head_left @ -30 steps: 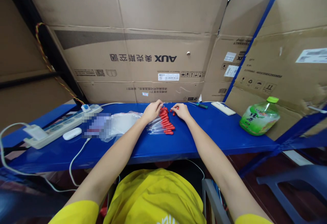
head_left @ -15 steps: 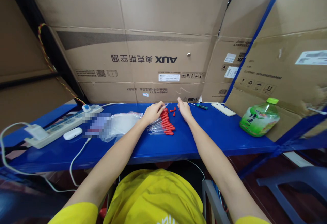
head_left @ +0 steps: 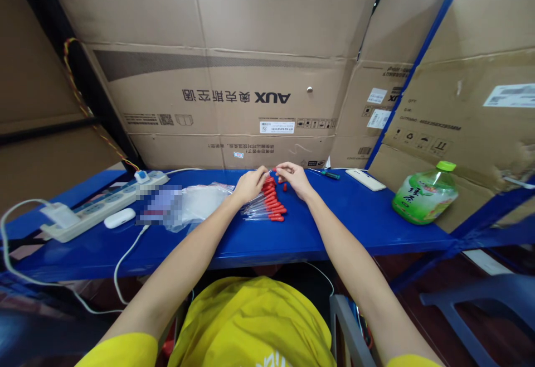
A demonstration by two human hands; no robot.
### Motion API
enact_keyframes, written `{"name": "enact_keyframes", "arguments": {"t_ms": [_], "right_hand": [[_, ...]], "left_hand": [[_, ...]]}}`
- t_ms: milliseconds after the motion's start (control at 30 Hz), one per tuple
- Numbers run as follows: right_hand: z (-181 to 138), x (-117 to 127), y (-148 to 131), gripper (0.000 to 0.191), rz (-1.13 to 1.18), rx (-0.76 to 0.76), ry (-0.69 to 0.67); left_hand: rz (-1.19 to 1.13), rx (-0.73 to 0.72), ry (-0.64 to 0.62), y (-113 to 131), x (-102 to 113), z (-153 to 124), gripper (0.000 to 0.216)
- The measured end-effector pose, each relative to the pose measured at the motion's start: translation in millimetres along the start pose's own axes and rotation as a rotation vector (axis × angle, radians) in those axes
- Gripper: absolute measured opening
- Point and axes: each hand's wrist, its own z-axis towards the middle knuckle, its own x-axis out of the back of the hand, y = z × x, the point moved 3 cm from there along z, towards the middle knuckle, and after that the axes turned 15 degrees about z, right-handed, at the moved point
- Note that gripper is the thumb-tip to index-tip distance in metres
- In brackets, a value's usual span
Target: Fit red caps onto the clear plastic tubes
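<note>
My left hand is closed in a pinch on a thin clear dropper tube at the back of the blue tabletop. Fingers pressed together, my right hand holds a small red rubber bulb at that tube's end. Whether the bulb is on the tube or only touching it, I cannot tell. Just below both hands lies a row of droppers, clear tubes to the left and red bulbs to the right. A loose red bulb lies under my right hand.
Clear plastic bags lie left of the droppers, near a power strip and a white case. To the right are a screwdriver, a pale phone and a green tea bottle. Cardboard walls the back.
My right hand has moved left to meet my left hand, with a red bulb now at its fingertips. My left hand has hardly moved.
</note>
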Motion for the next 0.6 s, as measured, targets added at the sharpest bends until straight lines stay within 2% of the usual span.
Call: {"name": "enact_keyframes", "arguments": {"t_ms": [167,600], "right_hand": [[-2.2,-4.2,-2.5,0.042,0.007,0.033,-0.048],[-5.5,-8.6,-3.2,0.045,0.023,0.028,-0.043]], "left_hand": [[-0.036,-0.011,0.024,-1.7,-1.4,0.9,0.031],[-0.189,-0.116,0.073,-1.8,5.2,0.8,0.038]]}}
